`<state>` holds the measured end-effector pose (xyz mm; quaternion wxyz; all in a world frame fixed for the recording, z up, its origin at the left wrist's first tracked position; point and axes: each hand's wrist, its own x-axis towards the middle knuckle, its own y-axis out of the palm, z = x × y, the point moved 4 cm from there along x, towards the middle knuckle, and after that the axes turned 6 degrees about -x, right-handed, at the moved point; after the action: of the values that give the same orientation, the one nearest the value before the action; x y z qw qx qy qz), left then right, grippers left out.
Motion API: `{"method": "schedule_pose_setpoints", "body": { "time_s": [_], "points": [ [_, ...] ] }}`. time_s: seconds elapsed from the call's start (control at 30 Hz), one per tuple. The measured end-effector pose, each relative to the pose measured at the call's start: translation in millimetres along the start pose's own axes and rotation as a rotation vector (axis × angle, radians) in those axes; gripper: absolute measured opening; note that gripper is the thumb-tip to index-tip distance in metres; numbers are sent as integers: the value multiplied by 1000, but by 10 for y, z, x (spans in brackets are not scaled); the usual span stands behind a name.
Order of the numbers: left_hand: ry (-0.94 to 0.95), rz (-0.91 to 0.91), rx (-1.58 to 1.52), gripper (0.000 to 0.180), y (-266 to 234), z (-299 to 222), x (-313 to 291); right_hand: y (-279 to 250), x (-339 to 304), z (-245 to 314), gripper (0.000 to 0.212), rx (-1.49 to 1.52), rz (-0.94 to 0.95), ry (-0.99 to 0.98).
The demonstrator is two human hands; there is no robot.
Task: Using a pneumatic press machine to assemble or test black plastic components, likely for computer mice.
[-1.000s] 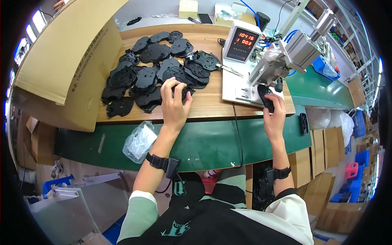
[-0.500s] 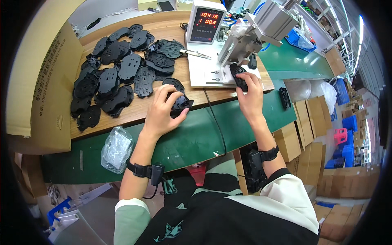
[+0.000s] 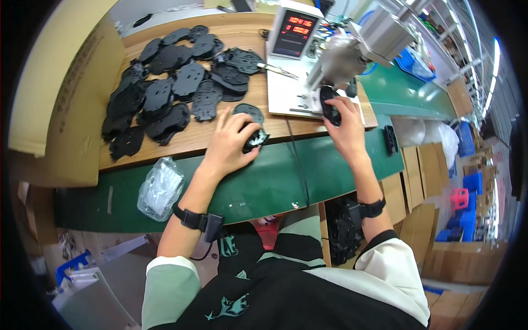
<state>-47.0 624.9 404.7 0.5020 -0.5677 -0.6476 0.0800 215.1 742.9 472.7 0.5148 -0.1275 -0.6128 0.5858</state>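
Note:
My left hand (image 3: 226, 144) is closed round a black plastic mouse shell (image 3: 256, 138) at the front edge of the wooden board. A grey-black curved part (image 3: 249, 112) shows just beyond its fingers; I cannot tell whether it belongs to the same shell. My right hand (image 3: 347, 125) grips another black mouse shell (image 3: 330, 106) on the white base plate (image 3: 283, 98), below the metal press (image 3: 338, 63). The press head is blurred. Many similar black shells (image 3: 188, 81) lie heaped on the board to the left.
A display box (image 3: 295, 30) with red digits and a pair of tweezers (image 3: 278, 70) sit on the plate. A cardboard box (image 3: 66, 93) stands at left; a clear plastic bag (image 3: 160, 188) lies on the green table (image 3: 242, 195). A black cable (image 3: 297, 159) crosses the front edge.
The whole view has shifted, so things sit further right and slightly higher. The shell in my left hand has turned or tilted. My right hand stays on its shell. The press head has become blurred.

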Motion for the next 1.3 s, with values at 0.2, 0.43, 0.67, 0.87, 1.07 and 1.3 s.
{"method": "schedule_pose_setpoints", "body": {
  "time_s": [0.2, 0.43, 0.67, 0.87, 1.07, 1.3],
  "points": [
    [15, -46, -23, 44, -12, 15, -14, 5, 24, 30, 50, -63, -14, -57],
    [17, -23, -8, 44, -11, -2, -33, 25, 25, 17, 48, -78, -40, -112],
    [35, -58, 36, 45, -3, 13, -37, 29, 17, 5, 47, -99, -35, -148],
    [62, -30, 66, 47, 35, 12, -99, 79, -62, -47, 45, -122, -44, -192],
    [162, -24, 107, 45, 43, 81, -13, 212, -14, -218, 46, -204, -221, -319],
    [152, 23, 169, 41, 53, 137, -31, 230, -14, -101, 26, -129, -295, -286]
  ]
}}
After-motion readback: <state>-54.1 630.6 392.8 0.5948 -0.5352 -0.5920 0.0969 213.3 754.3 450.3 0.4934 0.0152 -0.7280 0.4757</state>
